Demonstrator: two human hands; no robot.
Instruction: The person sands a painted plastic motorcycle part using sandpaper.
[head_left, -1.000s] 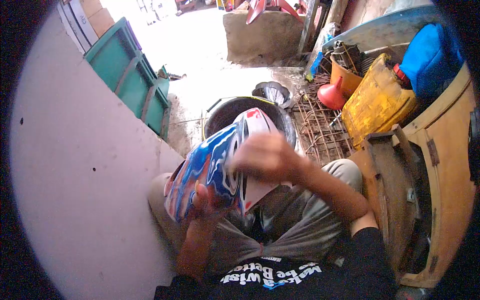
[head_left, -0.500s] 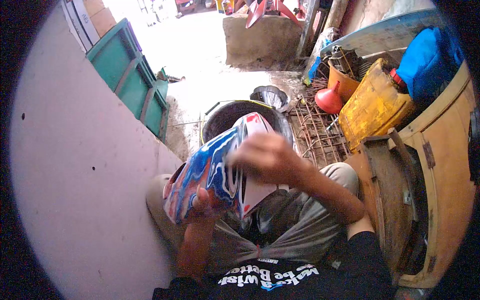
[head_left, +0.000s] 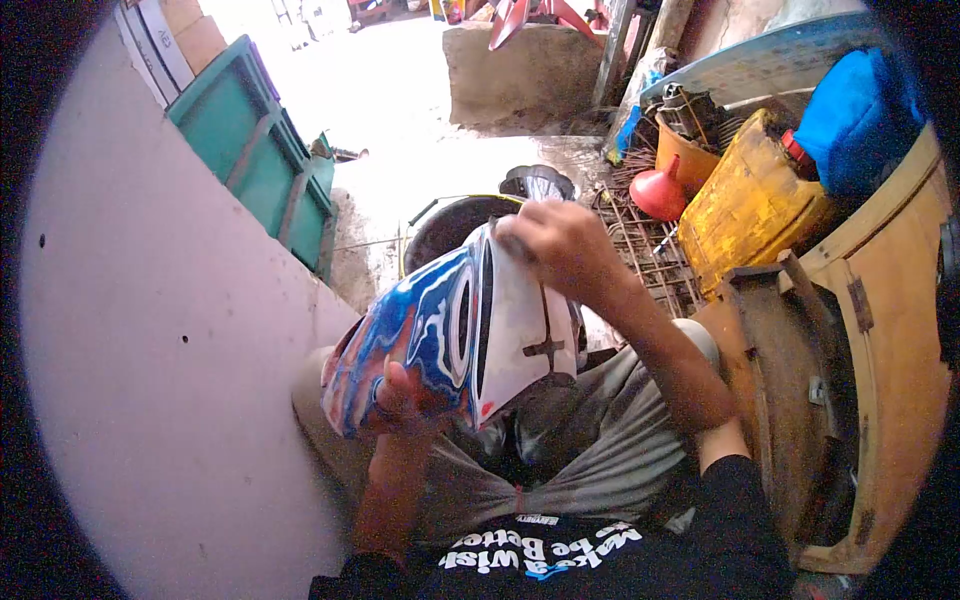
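Note:
A helmet-like shell, swirled in blue, white and faded red with a white section on its right, rests above my lap. My left hand supports its lower left side, thumb on the outer surface and the other fingers hidden beneath. At the upper edge of the white section, my right hand has its fingers bent together around something small and dark, too unclear to name. A dark cross-shaped mark shows on the white surface below that hand.
Beyond the shell stands a black bucket. To the right are a red funnel, a yellow jerrycan, rusty metal grids and a wooden frame. A pale wall borders the left side, near green panels.
My right hand has moved up to the shell's upper edge, uncovering the dark mark. The shell has turned slightly, showing more white surface. My left hand still supports it.

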